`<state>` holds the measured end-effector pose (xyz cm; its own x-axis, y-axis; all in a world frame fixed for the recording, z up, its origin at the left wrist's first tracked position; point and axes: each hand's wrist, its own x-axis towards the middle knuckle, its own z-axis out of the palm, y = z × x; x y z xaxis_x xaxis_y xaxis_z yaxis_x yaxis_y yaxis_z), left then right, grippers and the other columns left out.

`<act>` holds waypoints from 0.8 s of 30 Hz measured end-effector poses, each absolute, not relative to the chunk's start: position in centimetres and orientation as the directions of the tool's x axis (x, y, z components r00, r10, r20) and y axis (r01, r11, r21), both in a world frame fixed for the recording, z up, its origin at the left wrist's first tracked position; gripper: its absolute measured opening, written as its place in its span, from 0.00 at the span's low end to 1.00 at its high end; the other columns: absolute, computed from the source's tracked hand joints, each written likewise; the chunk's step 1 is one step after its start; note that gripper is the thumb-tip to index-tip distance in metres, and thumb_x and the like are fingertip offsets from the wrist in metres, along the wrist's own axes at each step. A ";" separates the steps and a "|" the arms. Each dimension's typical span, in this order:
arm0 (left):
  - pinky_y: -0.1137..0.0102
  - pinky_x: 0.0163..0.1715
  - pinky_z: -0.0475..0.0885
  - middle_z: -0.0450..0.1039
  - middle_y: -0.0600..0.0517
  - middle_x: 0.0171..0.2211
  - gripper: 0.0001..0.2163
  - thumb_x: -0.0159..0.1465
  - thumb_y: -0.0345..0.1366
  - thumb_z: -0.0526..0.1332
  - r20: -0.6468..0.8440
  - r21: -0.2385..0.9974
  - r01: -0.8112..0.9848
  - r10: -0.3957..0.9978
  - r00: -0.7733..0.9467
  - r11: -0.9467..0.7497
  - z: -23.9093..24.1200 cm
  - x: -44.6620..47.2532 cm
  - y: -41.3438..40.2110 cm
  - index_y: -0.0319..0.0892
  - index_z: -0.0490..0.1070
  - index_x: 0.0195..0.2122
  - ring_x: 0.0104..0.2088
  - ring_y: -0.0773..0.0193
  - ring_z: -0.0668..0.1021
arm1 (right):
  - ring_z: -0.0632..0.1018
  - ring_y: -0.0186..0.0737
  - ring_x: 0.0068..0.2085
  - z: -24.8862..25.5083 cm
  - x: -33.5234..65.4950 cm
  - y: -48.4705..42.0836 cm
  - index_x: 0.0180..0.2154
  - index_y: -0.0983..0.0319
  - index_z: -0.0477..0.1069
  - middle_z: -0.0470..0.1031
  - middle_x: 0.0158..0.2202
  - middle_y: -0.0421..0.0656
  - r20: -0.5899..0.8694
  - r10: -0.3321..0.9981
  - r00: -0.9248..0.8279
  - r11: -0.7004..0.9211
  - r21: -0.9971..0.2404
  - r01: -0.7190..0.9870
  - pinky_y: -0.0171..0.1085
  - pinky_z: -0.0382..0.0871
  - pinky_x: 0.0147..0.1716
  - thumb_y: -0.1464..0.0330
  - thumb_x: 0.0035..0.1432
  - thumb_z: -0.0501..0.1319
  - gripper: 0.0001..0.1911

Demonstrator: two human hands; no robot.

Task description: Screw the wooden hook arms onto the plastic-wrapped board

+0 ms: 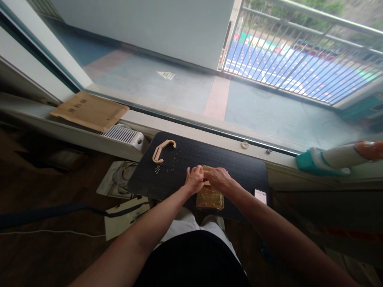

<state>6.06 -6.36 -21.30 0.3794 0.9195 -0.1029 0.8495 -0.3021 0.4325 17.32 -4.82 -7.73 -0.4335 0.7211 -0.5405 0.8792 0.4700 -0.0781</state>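
Note:
A scuffed brown block or board (210,199) lies near the front edge of the black table (191,149). Over its far end both hands meet. My left hand (195,179) is closed with its fingertips on a pale wooden piece (207,183), mostly covered by the hands. My right hand (220,178) is closed just above that same piece, fingers pointing down-left; whatever it grips is hidden. To the left lies a curved pale wooden part (160,151) with hooked ends. Several screws (158,169) and small crumbs lie near it.
A phone (260,196) sits at the table's right edge. Along the window sill are a tape roll (245,145) and a small grey item (268,151). A teal container (312,161) stands to the right. On the left, a brown envelope (89,110) covers part of a radiator (124,134).

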 end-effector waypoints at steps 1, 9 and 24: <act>0.47 0.57 0.51 0.60 0.48 0.51 0.08 0.60 0.36 0.58 -0.104 0.433 0.849 0.919 0.380 -0.302 -21.3 6.1 -6.4 0.47 0.73 0.40 0.51 0.57 0.65 | 0.77 0.43 0.42 -7.7 17.3 -4.8 0.40 0.61 0.75 0.78 0.41 0.48 -0.545 0.720 -0.429 0.465 -0.079 0.882 0.35 0.67 0.37 0.72 0.60 0.53 0.13; 0.47 0.57 0.50 0.60 0.50 0.50 0.04 0.59 0.37 0.61 -0.119 0.441 0.851 0.921 0.371 -0.286 -21.4 6.1 -6.2 0.47 0.75 0.32 0.51 0.57 0.65 | 0.78 0.42 0.40 -9.4 18.0 -4.4 0.36 0.64 0.75 0.78 0.38 0.50 -0.558 0.730 -0.395 0.453 -0.038 0.891 0.34 0.68 0.36 0.71 0.61 0.50 0.14; 0.46 0.56 0.51 0.60 0.50 0.49 0.05 0.59 0.37 0.60 -0.103 0.443 0.844 0.918 0.382 -0.301 -21.4 6.0 -6.2 0.48 0.75 0.34 0.51 0.57 0.66 | 0.78 0.45 0.40 -9.7 17.9 -4.1 0.37 0.63 0.76 0.78 0.38 0.51 -0.568 0.717 -0.404 0.463 -0.045 0.885 0.35 0.68 0.35 0.70 0.61 0.52 0.14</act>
